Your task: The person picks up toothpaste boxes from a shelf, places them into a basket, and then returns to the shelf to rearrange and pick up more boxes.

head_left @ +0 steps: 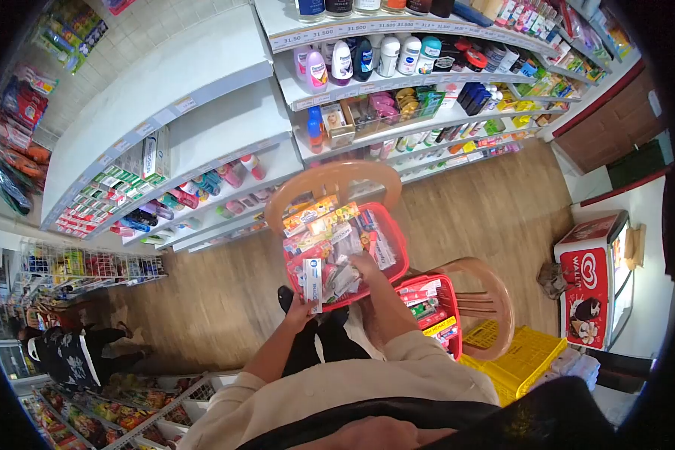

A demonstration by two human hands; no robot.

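A red basket (pixel 401 259) full of boxes and small packs rests on a brown plastic chair (pixel 337 171). At the basket's near left edge my left hand (pixel 300 309) is closed on a white box with blue lettering (pixel 313 281), held upright. My right hand (pixel 364 264) reaches into the basket among the packs, beside a silvery pack (pixel 343 279); its fingertips are too small to make out clearly. Boxes with yellow and orange print (pixel 311 215) lie at the basket's far side.
Shelves with bottles (pixel 341 61) and stacked boxes (pixel 112 187) curve ahead. A second red basket (pixel 456 300) is on another chair (pixel 495 300) at the right, near a yellow crate (pixel 525 360) and red freezer (pixel 585 292). Another person (pixel 67 356) is at the far left.
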